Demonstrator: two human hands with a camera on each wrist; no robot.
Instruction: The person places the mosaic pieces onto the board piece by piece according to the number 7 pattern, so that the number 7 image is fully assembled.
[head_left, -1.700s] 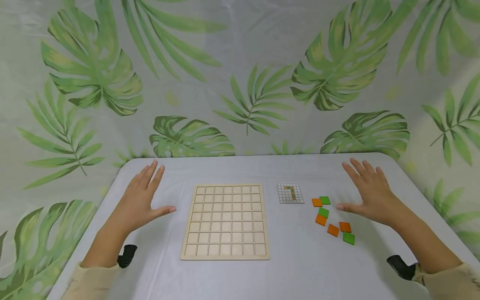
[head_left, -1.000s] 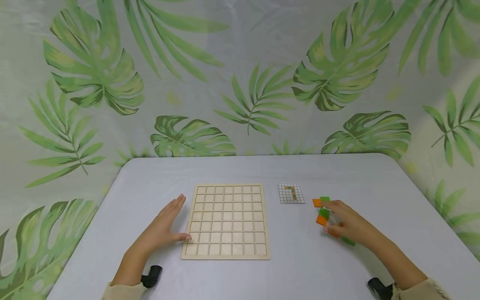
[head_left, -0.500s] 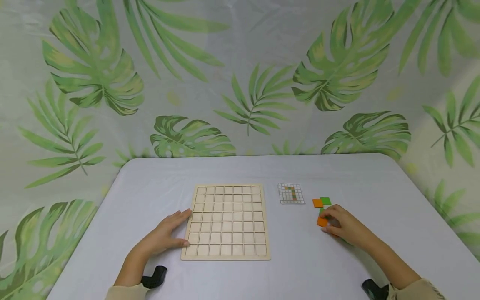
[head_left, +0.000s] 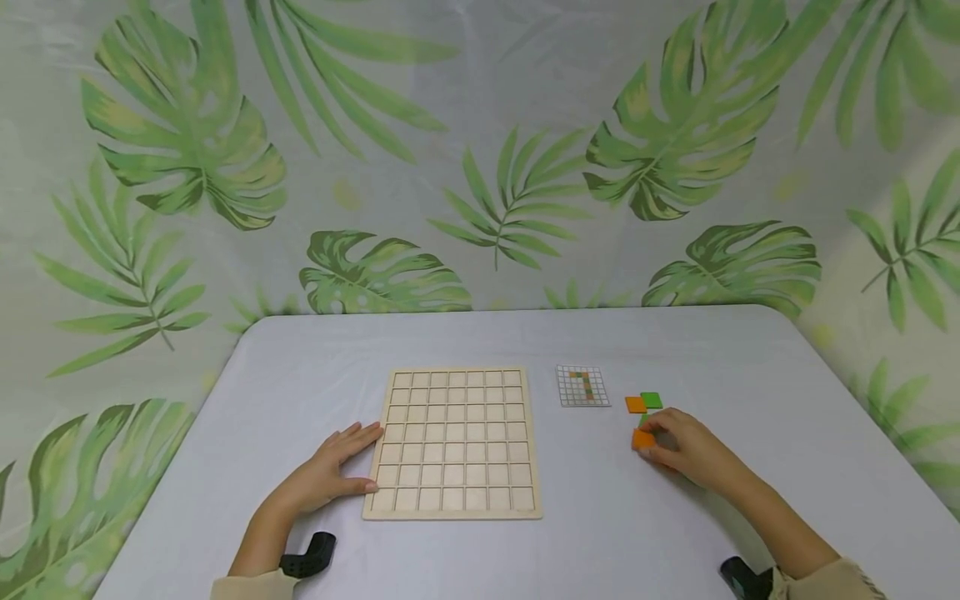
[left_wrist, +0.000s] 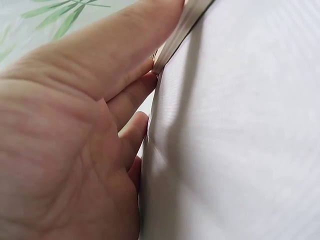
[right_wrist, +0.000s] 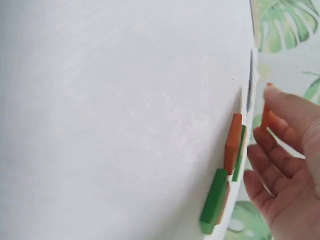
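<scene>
My right hand [head_left: 693, 450] pinches an orange square tile [head_left: 642, 439] between thumb and fingers. In the right wrist view this held tile [right_wrist: 266, 114] is off the table, apart from the tiles lying below. A green tile [right_wrist: 214, 200] and an orange tile [right_wrist: 233, 144] lie under the hand there. My left hand [head_left: 322, 475] touches the left edge of a wooden grid board [head_left: 453, 452] with its fingertips and thumb, fingers fairly straight. The board's cells hold no tiles. In the left wrist view the board's edge [left_wrist: 182, 37] shows beside the thumb.
A small card [head_left: 582, 386] printed with a grid and a coloured pattern lies right of the board. Beyond my right hand lie an orange tile [head_left: 635, 405] and a green tile [head_left: 652, 400]. A white cloth [head_left: 585, 533] covers the table; a leaf-patterned curtain hangs behind.
Both hands have come down from above the table. My left hand has reached the board's left edge. My right hand has moved left to the tiles and picked up an orange one.
</scene>
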